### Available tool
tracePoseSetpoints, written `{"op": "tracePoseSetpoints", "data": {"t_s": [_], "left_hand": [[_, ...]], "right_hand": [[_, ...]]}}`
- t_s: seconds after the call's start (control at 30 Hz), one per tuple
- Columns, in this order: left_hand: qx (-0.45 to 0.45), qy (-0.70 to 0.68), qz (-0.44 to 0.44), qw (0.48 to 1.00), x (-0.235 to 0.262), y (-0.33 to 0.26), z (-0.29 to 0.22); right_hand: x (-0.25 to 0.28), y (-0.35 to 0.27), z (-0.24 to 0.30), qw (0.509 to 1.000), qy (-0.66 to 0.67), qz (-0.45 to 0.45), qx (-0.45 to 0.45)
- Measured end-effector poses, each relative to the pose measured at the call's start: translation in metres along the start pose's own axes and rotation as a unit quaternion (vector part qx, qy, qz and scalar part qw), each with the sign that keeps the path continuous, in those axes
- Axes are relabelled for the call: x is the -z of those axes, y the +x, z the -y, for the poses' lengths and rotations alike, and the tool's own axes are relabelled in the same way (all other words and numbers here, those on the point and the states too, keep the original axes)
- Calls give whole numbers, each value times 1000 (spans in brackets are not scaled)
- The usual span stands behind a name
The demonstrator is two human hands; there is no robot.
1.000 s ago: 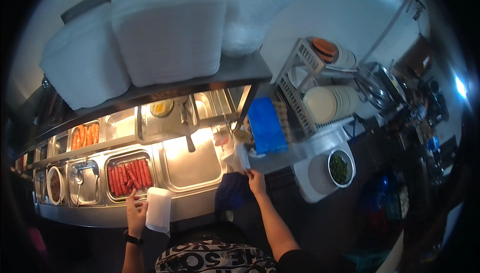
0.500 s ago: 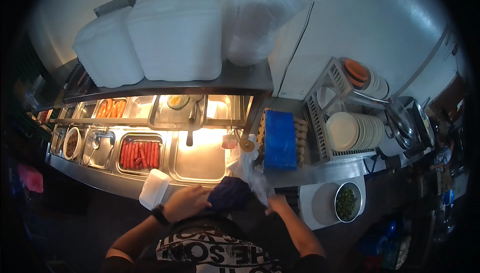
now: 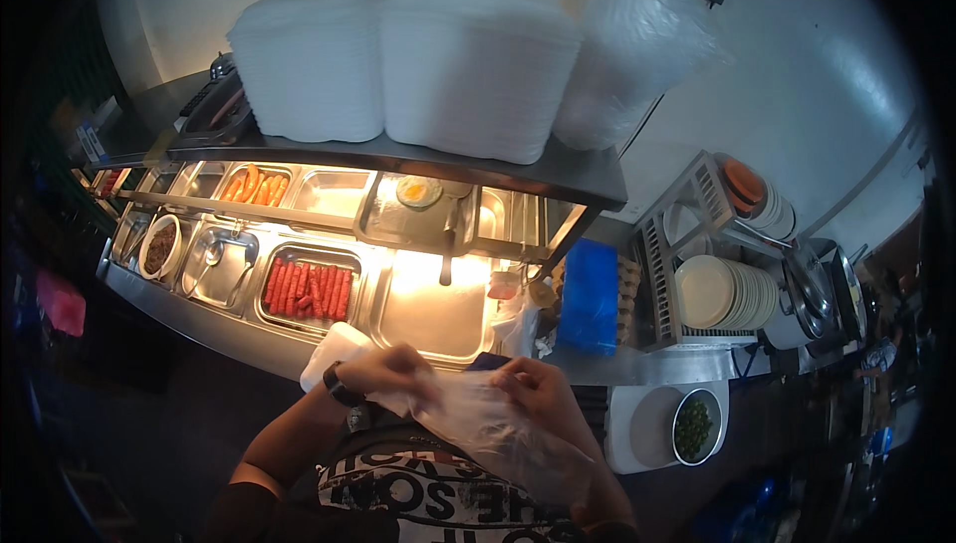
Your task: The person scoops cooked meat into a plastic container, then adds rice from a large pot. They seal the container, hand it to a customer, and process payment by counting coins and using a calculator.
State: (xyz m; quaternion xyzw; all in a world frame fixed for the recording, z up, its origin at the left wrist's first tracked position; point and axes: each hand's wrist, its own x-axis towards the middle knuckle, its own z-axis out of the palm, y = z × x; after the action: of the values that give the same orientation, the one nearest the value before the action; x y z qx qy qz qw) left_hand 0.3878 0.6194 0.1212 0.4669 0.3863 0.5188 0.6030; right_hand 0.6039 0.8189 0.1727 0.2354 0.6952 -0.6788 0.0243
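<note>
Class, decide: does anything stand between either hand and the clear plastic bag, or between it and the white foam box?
Nothing visible separates the left hand or right hand from the clear plastic bag; both grip it. In this view, between bag and white foam box lies the left hand, partly hiding the box.

Black shirt — white, black-lettered panel (plus a dark left wristband)
</note>
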Motion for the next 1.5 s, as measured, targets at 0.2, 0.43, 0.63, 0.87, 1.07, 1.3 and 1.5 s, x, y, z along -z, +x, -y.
{"op": "tracePoseSetpoints", "data": {"t_s": [0.2,0.43,0.63,0.87,1.07,1.3,1.5], "left_hand": [[-156,-561,-157,797,24,-59,38],[41,-194,-109,974,48,-104,-8],[-89,-271,-314,906,55,-136,19],[-5,-111,-446,888,42,-197,30],[136,457,-548,688,115,-325,40],[86,293,-392,868,98,-317,55],[-63,-401,-265,875,76,-322,-32]], "right_hand": [[-69,52,16,991,-59,-97,65],[-75,81,47,882,-444,-68,144],[-177,40,105,780,-534,-300,128],[-326,77,-33,942,295,-150,55],[-290,106,-56,810,571,30,-128],[-385,118,26,956,-191,115,192],[-365,198,-65,758,-584,-206,203]]}}
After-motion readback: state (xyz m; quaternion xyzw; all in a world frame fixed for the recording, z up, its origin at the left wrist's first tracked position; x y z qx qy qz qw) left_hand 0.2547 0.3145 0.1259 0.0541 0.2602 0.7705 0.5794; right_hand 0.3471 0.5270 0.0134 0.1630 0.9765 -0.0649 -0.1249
